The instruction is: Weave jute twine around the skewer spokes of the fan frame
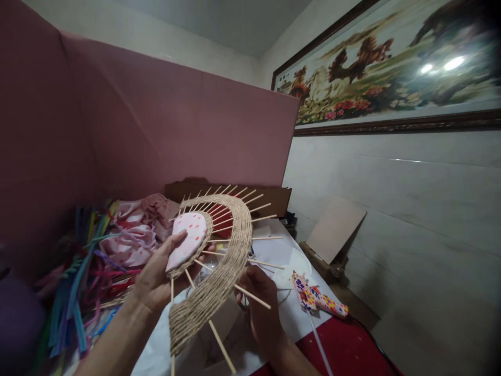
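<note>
I hold a half-woven piece [229, 261] up in front of me: a band of tan twine wound across several thin wooden sticks that fan out from a pink dotted fabric pad [187, 240]. My left hand [158, 274] grips the pad, thumb on its face and fingers behind. My right hand [260, 300] is closed low on the right side of the twine band, among the sticks; whatever its fingertips pinch is hidden.
A heap of pink cloth [135, 232] and coloured strips [78, 282] lies at left before a pink partition [156, 125]. A floral-handled tool [319, 300] rests on white paper [282, 250]. A brown box [274, 198] stands behind, cardboard [334, 227] leans on the wall.
</note>
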The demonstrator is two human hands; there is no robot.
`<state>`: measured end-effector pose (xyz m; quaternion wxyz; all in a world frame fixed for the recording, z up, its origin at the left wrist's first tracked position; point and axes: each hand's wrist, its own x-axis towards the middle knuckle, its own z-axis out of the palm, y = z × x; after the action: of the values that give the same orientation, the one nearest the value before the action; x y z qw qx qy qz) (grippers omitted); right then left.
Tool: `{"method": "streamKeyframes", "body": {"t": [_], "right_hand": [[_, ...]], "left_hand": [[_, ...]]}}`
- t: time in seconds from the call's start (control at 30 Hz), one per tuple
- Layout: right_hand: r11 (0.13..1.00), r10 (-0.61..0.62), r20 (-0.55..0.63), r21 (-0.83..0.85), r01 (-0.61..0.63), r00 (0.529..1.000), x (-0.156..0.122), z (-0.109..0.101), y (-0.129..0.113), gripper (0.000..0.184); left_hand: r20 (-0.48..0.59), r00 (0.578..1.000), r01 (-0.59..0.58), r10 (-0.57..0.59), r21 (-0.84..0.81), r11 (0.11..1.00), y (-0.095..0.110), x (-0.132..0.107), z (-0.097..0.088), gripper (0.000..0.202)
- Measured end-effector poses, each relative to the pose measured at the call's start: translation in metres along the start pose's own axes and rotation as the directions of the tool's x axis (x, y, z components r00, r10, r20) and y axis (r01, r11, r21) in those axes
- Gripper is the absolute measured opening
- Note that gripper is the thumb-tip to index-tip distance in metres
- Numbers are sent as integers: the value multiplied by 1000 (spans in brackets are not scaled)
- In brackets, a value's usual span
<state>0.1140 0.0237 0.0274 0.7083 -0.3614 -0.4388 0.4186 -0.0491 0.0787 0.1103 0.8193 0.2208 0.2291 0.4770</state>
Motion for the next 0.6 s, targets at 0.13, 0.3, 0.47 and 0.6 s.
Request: {"method": "streamKeyframes", "body": {"t": [0.13,0.3,0.47,0.6], "right_hand": [[999,47,109,-3,-47,993,-1,5,-3,19],[978,184,194,66,-200,964,-2,10,3,28],[985,167,171,11,-172,971,-2,11,5,32],[991,61,125,-125,-45,990,-5,12,5,23]], "left_hand": [[92,996,-8,13,-56,998,-15,-5,10,36],[158,985,-57,69,-81,995,-25,-9,13,36],[148,987,-56,67,-79,995,-31,-9,17,35],[20,983,-184,184,-11,983,-34,-9,24,29]]}}
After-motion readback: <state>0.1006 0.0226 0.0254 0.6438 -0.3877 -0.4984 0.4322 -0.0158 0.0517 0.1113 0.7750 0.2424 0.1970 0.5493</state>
